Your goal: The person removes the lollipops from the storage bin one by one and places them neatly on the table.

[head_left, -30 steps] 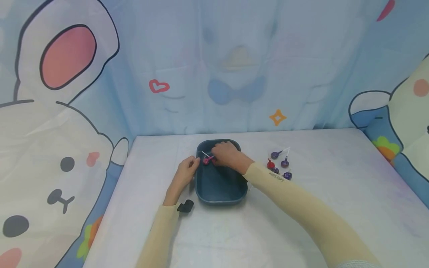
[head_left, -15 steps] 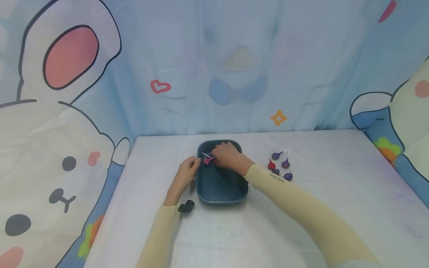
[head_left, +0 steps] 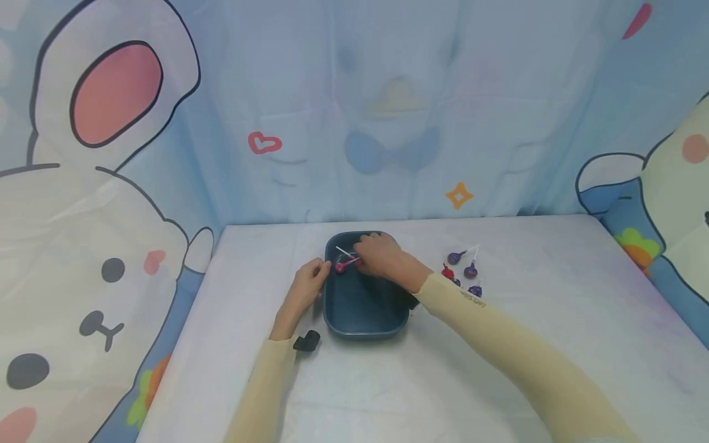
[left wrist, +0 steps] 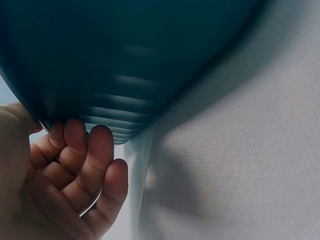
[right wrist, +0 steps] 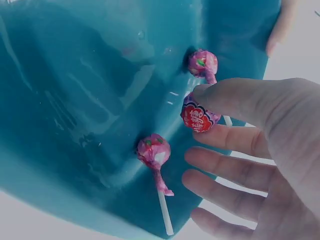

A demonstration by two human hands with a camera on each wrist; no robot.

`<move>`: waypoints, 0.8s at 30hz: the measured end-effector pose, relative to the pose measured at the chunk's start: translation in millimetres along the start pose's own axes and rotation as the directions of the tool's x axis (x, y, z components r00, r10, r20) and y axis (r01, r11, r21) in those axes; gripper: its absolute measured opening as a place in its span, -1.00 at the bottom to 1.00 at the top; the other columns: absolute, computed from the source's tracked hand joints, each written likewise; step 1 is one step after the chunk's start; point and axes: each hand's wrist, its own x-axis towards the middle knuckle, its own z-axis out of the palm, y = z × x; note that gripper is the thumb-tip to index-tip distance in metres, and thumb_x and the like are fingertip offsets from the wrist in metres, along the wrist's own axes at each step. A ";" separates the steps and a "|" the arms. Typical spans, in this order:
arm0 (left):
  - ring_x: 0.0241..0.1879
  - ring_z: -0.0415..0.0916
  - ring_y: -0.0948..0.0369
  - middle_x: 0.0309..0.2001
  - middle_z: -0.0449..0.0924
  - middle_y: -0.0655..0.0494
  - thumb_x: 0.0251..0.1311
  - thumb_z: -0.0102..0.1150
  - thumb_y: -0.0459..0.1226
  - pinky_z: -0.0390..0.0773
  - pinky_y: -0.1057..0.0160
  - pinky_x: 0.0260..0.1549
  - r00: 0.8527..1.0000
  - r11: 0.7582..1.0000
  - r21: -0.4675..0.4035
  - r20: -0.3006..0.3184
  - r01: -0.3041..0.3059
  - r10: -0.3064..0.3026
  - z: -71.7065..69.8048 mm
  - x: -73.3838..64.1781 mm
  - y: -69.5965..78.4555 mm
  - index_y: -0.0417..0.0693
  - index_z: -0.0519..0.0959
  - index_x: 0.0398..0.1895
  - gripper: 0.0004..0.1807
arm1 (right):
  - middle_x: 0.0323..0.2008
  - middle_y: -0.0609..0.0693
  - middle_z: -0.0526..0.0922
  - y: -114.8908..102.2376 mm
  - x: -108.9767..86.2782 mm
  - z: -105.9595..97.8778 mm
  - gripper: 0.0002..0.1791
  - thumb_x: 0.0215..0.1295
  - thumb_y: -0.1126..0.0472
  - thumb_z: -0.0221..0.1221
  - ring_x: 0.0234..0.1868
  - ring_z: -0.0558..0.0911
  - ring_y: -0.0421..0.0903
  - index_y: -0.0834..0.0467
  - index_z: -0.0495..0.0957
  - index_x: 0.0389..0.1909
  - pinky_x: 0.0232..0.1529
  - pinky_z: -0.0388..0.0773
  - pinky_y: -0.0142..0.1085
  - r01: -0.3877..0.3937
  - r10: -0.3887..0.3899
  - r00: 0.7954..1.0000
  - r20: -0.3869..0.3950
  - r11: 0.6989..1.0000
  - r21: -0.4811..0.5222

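Note:
A dark teal plastic basin [head_left: 365,335] stands on the table in the head view. My left hand [head_left: 308,284] holds its left rim; in the left wrist view the thumb goes over the rim and the curled fingers [left wrist: 102,145] lie against the outer wall. Inside the basin's far end is my right hand [head_left: 379,253]. Its thumb and index finger pinch a pink-and-red wrapped lollipop [right wrist: 197,117], the other fingers spread apart, in the right wrist view. Two more pink lollipops lie in the basin, one lower left [right wrist: 153,150] and one above [right wrist: 202,63].
Right of the basin, several lollipops lie on the white table [head_left: 554,295]: a red one [head_left: 447,271] and purple ones [head_left: 471,269], one partly behind the right sleeve [head_left: 498,326]. A printed cloth [head_left: 388,203] hangs behind. A black wrist camera [head_left: 307,341] sits by the left wrist.
My right hand and forearm have shifted slightly to the right inside the basin, and more of the lollipop sticks shows beside the fingers. The left hand has stayed at the rim.

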 end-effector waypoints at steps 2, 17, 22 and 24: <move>-0.51 0.34 0.18 -0.54 0.37 0.09 0.30 -0.16 0.09 0.34 0.29 -0.54 1.000 1.000 0.001 -0.002 -0.004 0.005 -0.5 0.0 -0.1 0.00 0.36 -0.49 -0.60 | -0.33 0.01 0.58 1.1 -2.7 -2.2 -0.74 0.16 0.01 0.16 -0.29 0.55 -0.02 0.09 0.56 -0.23 -0.08 0.49 -0.09 0.002 -0.002 1.000 -0.004 1.000 0.009; -0.52 0.33 0.18 -0.56 0.35 0.10 0.32 -0.11 0.00 0.32 0.28 -0.55 1.000 1.000 0.001 -0.010 -0.007 0.007 -0.1 1.3 2.1 -0.01 0.36 -0.51 -0.66 | -0.51 -0.06 0.44 18.6 -32.4 -18.1 -0.79 0.08 0.02 0.22 -0.46 0.42 -0.09 0.07 0.50 -0.46 -0.46 0.36 -0.23 0.012 -0.003 0.995 -0.100 0.995 0.094; -0.52 0.33 0.18 -0.55 0.35 0.10 0.31 -0.12 0.03 0.32 0.29 -0.56 1.000 1.000 -0.002 -0.002 0.014 -0.014 0.3 0.9 1.8 0.00 0.36 -0.50 -0.64 | -0.45 -0.05 0.47 23.1 -42.0 -22.0 -0.73 0.10 -0.03 0.23 -0.41 0.42 -0.08 0.09 0.52 -0.33 -0.40 0.39 -0.24 -0.030 0.035 0.998 -0.048 0.994 0.107; -0.52 0.34 0.18 -0.55 0.35 0.10 0.31 -0.13 0.04 0.33 0.29 -0.55 1.000 1.000 0.001 -0.003 0.014 -0.014 0.2 0.9 1.7 0.00 0.36 -0.50 -0.63 | -0.43 -0.05 0.48 25.6 -45.6 -24.2 -0.71 0.10 -0.03 0.24 -0.40 0.43 -0.08 0.09 0.52 -0.29 -0.38 0.40 -0.25 -0.046 0.050 0.998 -0.035 0.991 0.127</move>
